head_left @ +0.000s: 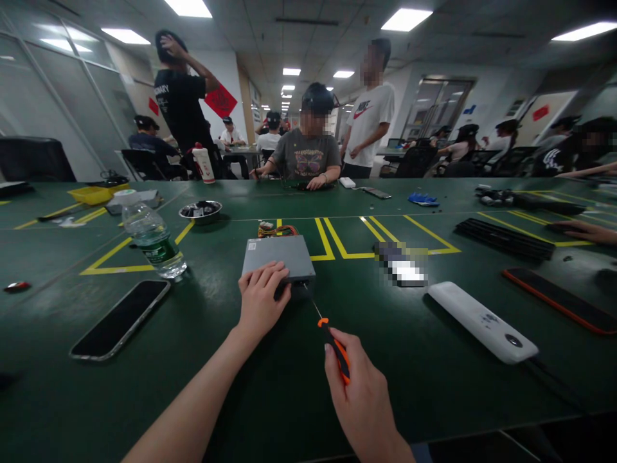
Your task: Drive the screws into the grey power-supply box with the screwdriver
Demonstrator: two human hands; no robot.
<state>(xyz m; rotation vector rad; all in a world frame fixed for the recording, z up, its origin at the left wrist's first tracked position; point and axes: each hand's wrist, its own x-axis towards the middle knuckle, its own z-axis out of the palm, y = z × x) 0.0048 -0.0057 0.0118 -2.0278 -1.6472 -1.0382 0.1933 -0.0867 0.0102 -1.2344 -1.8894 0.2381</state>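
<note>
A grey metal computer power supply lies on the green table in front of me, its bundle of coloured cables at the far side. My left hand grips its near left part, fingers over the top and thumb down at the front face. In my right hand is a screwdriver with a black and orange handle. Its thin shaft points away from me, and the tip is at the near right face of the power supply. Whether the tip sits in a screw is too small to tell.
Left of me are a phone, a water bottle and a metal bowl. To the right lie a second phone, a white elongated device and an orange-edged black one. A person sits opposite.
</note>
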